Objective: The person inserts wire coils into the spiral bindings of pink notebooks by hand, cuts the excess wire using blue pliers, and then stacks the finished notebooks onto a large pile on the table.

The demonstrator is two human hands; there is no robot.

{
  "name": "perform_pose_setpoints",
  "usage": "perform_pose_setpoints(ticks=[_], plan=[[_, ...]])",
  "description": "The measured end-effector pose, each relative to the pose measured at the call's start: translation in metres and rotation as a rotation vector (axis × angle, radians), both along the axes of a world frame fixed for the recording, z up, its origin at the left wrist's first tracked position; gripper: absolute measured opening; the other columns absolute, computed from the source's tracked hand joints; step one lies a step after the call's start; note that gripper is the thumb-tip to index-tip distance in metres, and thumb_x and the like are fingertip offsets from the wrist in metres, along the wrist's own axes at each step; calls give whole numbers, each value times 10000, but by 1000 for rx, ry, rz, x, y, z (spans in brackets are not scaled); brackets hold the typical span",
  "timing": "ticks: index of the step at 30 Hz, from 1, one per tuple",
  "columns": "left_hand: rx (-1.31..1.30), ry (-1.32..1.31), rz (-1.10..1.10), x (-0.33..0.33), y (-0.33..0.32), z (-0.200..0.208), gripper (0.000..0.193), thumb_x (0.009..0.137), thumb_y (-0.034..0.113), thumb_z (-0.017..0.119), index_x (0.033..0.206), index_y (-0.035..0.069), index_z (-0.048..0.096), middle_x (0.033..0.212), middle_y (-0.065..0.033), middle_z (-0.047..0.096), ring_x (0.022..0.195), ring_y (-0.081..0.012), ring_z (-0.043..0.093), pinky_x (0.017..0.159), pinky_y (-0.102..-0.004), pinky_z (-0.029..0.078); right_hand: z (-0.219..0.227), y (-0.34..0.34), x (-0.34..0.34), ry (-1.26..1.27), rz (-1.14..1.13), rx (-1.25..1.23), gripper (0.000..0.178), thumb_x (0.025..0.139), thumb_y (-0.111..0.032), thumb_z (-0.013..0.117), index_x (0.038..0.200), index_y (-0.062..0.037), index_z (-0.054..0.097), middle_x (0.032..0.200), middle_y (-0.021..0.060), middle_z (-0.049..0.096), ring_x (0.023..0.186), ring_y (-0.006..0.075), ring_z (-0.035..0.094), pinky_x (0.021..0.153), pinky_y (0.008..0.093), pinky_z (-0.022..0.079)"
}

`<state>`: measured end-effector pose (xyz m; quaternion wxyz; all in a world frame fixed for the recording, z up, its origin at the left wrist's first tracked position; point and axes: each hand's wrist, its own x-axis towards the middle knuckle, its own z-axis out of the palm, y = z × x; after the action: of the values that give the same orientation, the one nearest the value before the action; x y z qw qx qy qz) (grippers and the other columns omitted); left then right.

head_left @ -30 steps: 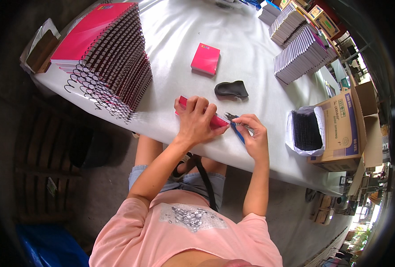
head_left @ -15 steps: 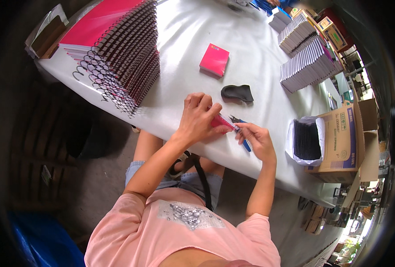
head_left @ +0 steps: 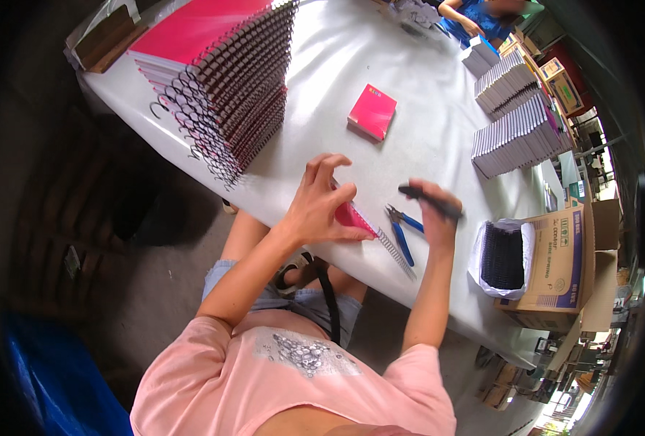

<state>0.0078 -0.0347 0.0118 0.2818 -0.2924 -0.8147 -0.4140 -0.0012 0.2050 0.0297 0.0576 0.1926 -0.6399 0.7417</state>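
Observation:
My left hand grips a small pink notebook on edge near the table's front, thumb on one side and fingers on the other. A thin spiral coil sticks out of the notebook's spine toward the right, its free end over the tabletop. My right hand is closed on a flat, curved black piece, seen nearly edge-on and raised above the table; its exact kind is unclear. Between my hands, cutting pliers with blue handles lie with jaws parted, partly covered by my right hand.
A small pink pad stack lies mid-table. At left rises a tall pile of pink spiral notebooks. Rows of white-edged books stand at right, beside a cardboard box and bagged black coils. Another person sits at the far side.
My right hand has left the coil and picked up the black piece from the table. The coil's loose length now shows. The whole view has shifted slightly.

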Motion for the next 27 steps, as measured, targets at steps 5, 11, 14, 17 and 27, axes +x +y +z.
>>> perform_pose_setpoints(ticks=[5, 11, 14, 17, 27], plan=[[81, -41, -48, -2, 5, -6, 602, 497, 537, 816, 718, 61, 522, 1248, -161, 387, 1148, -378, 305, 890, -444, 391, 5, -19, 35, -185, 39, 401, 178, 676, 71, 603, 809, 11, 706, 851, 140, 677, 812, 217, 649, 727, 282, 507], [101, -25, -101, -4, 6, -5, 584, 505, 530, 813, 709, 65, 523, 1282, -150, 378, 1162, -395, 287, 934, -493, 342, 20, -20, 19, 52, -117, 783, 242, 573, 58, 678, 795, -28, 722, 768, 89, 659, 704, 195, 633, 675, 280, 499], [100, -57, -102, -6, 4, -8, 574, 497, 529, 809, 694, 74, 520, 1293, -146, 377, 1159, -394, 296, 929, -479, 349, 34, -34, 25, 133, -38, 604, 320, 555, 69, 672, 831, -80, 733, 740, 85, 639, 698, 199, 622, 647, 289, 488], [94, -85, -155, -10, 2, -10, 569, 476, 521, 816, 674, 82, 513, 1293, -142, 380, 1114, -372, 329, 894, -455, 373, 31, -35, 15, 142, -43, 762, 317, 580, 54, 668, 844, -105, 742, 718, 79, 612, 660, 196, 594, 642, 311, 489], [398, -310, -164, -16, 3, -25, 904, 341, 519, 898, 945, 56, 411, 1152, -149, 279, 1000, -292, 371, 768, -383, 423, 16, -43, 12, -82, -115, 183, 350, 571, 88, 607, 862, -59, 734, 723, 84, 604, 698, 165, 594, 625, 271, 454]])
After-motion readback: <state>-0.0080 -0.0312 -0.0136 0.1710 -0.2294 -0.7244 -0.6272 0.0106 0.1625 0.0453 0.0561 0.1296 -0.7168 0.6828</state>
